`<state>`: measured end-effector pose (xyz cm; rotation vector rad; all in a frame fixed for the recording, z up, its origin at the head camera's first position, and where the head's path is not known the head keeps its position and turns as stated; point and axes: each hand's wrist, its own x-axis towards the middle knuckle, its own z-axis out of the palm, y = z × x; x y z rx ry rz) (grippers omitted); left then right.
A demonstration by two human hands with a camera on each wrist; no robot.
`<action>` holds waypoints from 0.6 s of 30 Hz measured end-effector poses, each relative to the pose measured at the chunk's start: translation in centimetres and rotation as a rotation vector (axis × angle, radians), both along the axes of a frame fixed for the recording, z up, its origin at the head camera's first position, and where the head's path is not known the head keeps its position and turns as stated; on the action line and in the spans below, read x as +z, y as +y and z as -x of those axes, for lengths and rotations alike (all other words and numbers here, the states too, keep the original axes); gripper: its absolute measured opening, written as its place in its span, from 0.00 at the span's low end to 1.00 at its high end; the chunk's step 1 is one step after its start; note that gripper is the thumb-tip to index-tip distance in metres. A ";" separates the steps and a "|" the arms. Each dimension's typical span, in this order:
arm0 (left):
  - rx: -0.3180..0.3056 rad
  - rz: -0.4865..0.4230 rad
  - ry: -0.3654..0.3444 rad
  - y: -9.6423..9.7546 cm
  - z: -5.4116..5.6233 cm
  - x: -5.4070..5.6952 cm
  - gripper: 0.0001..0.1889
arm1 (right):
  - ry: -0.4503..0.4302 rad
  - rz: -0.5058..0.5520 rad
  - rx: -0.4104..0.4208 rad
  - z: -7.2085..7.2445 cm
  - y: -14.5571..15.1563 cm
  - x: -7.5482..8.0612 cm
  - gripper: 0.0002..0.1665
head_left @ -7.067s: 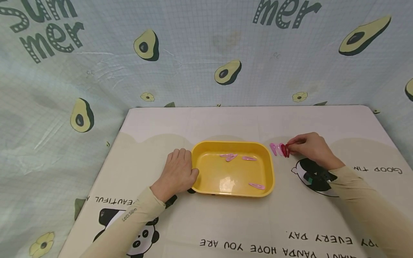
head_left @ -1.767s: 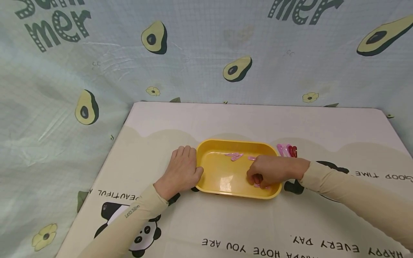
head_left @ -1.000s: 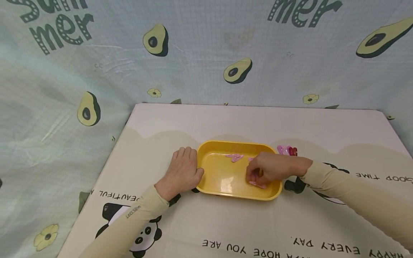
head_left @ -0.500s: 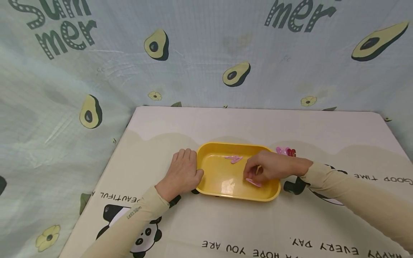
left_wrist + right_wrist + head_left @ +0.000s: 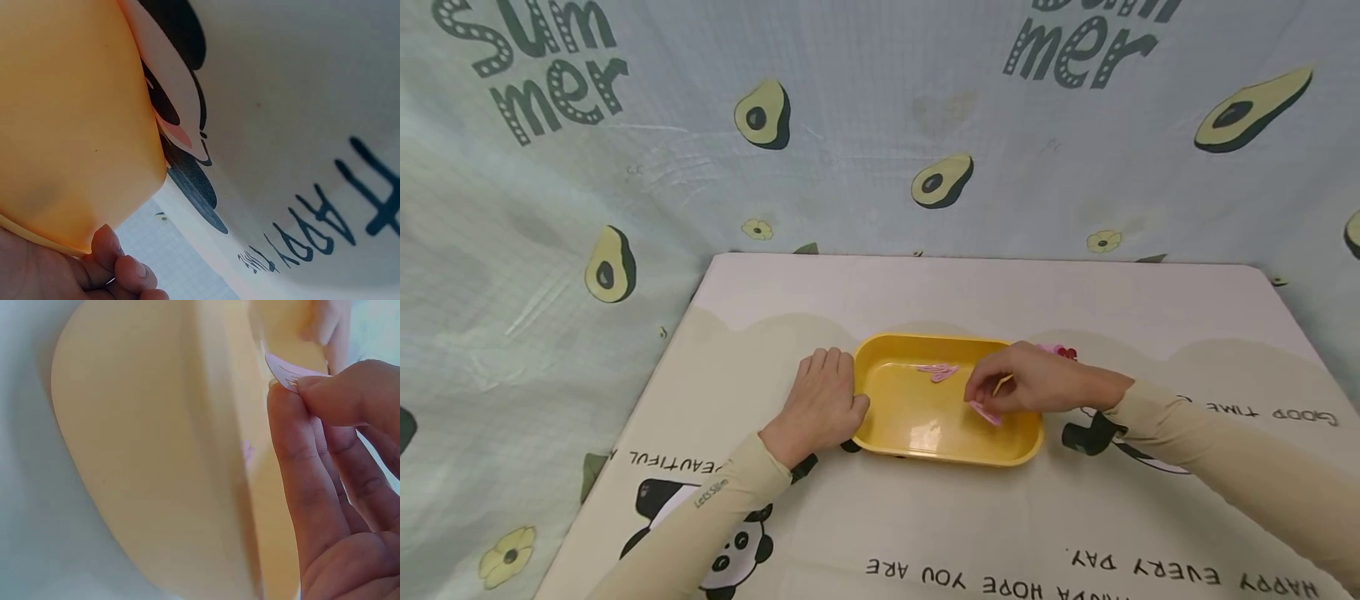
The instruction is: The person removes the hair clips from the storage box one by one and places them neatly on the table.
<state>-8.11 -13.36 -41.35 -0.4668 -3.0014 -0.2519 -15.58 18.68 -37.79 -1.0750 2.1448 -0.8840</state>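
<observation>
A pink snap hair clip [image 5: 985,413] is pinched between the thumb and index fingertip of my right hand [image 5: 1030,379], above the right part of the yellow tray [image 5: 891,425]. The right wrist view shows this hair clip [image 5: 290,372] tilted at the fingertips. My left hand [image 5: 820,408] grips the tray's left end, and its curled fingertips [image 5: 128,269] show against the tray's outside in the left wrist view. Farther left inside the tray, pink hair clips [image 5: 940,372] lie bunched together. The right hand hides part of the tray's right end.
Beyond the tray's right end, a row of clips lies on the table, pink clips [image 5: 1048,348] beside red clips [image 5: 1067,353], partly hidden by the right hand. A black wrist device [image 5: 1088,437] hangs below the right wrist. Behind the table stands an avocado-print cloth [image 5: 850,125].
The right hand has left the clip row, reached into the tray and lifted the pink hair clip from near its right front corner. The left hand has stayed at the tray's left end.
</observation>
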 end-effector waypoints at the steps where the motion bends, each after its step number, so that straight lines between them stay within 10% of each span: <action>1: 0.001 0.000 -0.003 0.0 0.0 0.0 0.09 | -0.006 0.000 -0.013 0.0 0.1 0.1 0.11; 18: 0.003 -0.004 -0.014 0.1 0.0 0.0 0.10 | -0.028 0.078 -0.141 -0.5 3.1 1.1 0.10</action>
